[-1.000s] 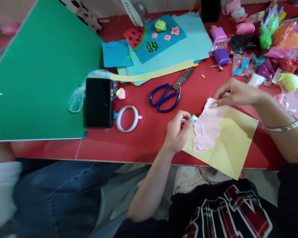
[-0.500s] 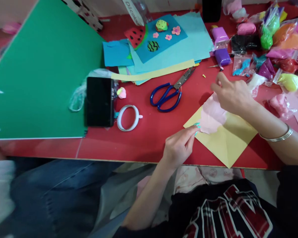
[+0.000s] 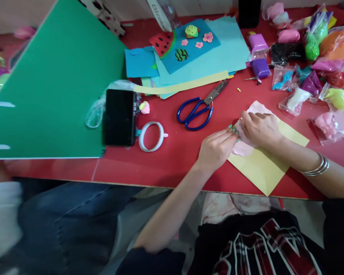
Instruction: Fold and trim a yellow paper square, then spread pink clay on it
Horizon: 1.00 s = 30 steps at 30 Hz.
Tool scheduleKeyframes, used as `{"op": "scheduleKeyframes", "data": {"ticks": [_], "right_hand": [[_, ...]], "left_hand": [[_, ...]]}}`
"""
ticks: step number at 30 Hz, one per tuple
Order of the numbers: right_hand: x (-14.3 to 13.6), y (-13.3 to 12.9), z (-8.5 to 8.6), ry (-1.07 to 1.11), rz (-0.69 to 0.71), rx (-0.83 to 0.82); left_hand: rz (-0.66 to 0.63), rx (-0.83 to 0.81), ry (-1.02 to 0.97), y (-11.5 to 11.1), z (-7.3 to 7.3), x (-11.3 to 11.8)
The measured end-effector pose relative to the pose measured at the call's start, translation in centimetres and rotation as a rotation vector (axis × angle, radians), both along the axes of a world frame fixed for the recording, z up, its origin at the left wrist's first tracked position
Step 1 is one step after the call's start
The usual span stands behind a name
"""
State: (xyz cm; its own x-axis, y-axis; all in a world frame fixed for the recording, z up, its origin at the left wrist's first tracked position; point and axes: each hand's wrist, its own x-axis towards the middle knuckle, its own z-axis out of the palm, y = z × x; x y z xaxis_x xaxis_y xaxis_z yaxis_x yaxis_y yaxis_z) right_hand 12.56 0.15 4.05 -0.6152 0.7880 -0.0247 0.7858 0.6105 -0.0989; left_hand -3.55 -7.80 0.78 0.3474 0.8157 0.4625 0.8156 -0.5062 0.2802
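Observation:
A thin, ragged-edged sheet of pink clay (image 3: 243, 148) lies over a corner of a creased sheet of yellow paper (image 3: 265, 172). My left hand (image 3: 218, 149) is at the left edge of the clay, its fingers together and their green-nailed tips gripping the edge. Bent over the middle of the clay is my right hand (image 3: 260, 130), fingers curled and pressed down onto it, close to the left fingertips. The right palm and wrist cover part of the clay and paper.
Blue-handled scissors (image 3: 195, 112), a roll of white tape (image 3: 151, 136) and a black phone (image 3: 119, 117) lie to the left. A green board (image 3: 60, 84) stands beyond them. Coloured papers (image 3: 232, 46) are at the back, bagged clay (image 3: 299, 100) at the right. Another person sits at left.
My right hand has come down from above the clay's far corner onto its middle, nearer my left hand. My left fingers have shifted slightly along the edge. The view has shifted slightly.

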Motion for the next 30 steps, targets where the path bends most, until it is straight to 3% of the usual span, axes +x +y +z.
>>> {"op": "scheduleKeyframes", "data": {"ticks": [6, 10, 18, 25, 30], "right_hand": [[0.1, 0.3, -0.6, -0.017, 0.035, 0.043], [-0.1, 0.1, -0.8, -0.053, 0.013, 0.088], [0.0, 0.2, -0.8, -0.053, 0.017, 0.095], [-0.1, 0.2, -0.7, -0.08, 0.016, 0.082], [-0.1, 0.1, -1.1, -0.038, 0.022, 0.124]], "left_hand": [[-0.107, -0.077, 0.202, -2.1, -0.3, -0.5], [-0.081, -0.078, 0.259, -3.1, 0.1, -1.1], [0.08, 0.002, 0.311, -3.7, 0.7, -0.7], [0.03, 0.0, 0.252, -3.9, 0.9, -1.7], [-0.031, -0.046, 0.265, -3.0, 0.4, -0.5]]}}
